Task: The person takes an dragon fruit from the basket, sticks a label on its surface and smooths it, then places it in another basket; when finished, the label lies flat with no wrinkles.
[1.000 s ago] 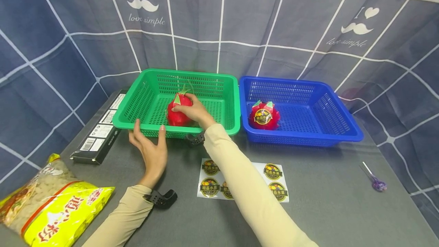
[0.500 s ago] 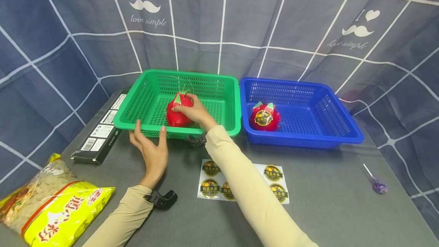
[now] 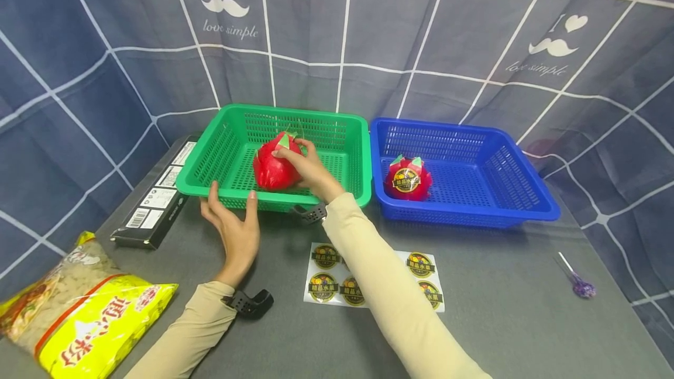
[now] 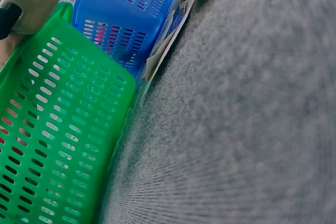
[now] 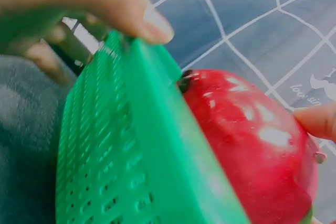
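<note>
Largest of all, we see a blue checked curtain behind the grey tabletop. On the tabletop, side by side, stand a green basket and, to its right, a blue basket. Left of the green one we find a yellow-ended bag and, nearer, a narrow black box. In front of the baskets lies a sheet of round stickers, its middle hidden by a sleeve. The left hand touches the green basket's front rim, thumb and fingers spread wide. The right hand holds a red dragon fruit within the green basket; whether it touches the bottom we cannot tell. A stickered fruit sits in the blue basket's left end, and a purple lollipop lies far right.
</note>
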Available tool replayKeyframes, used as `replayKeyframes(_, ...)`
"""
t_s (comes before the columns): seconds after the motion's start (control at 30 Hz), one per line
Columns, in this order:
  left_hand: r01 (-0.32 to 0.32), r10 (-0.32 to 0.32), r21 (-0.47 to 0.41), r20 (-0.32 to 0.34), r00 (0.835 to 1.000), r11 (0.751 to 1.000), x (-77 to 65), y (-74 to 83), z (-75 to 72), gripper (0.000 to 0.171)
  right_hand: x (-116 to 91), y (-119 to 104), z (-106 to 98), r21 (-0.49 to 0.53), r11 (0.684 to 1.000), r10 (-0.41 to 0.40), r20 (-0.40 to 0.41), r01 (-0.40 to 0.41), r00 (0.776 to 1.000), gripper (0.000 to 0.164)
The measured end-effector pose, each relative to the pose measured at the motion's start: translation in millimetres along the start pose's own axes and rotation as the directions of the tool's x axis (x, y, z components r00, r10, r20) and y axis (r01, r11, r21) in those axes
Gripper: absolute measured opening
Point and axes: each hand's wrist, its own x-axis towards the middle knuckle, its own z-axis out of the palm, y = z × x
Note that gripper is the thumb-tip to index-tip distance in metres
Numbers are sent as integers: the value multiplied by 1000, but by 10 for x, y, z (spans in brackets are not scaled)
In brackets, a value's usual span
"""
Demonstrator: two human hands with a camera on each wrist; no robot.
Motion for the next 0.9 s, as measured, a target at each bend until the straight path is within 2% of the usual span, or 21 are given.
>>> replayKeyframes(0.23,0,0,0,-4,1000,1000,25,19,4,72,-70,-62,-79,151,988,-25,63,15,998,68)
replayKeyframes(0.47,0,0,4,-10,1000,1000,29,24,6,72,-195,-79,-180,209,975,-105,123,78,987,65)
replayKeyframes(0.6,-8,8,6,-15,1000,1000,18,11,4,72,-296,-61,-243,242,962,-169,175,124,970,65)
replayKeyframes(0.77,-13,13,3,-6,1000,1000,7,11,12,72,-442,-51,-333,282,938,-270,229,201,935,66)
replayKeyframes(0.9,3,-3,4,0,1000,1000,12,18,12,72,-559,-40,-398,294,930,-299,253,222,920,67)
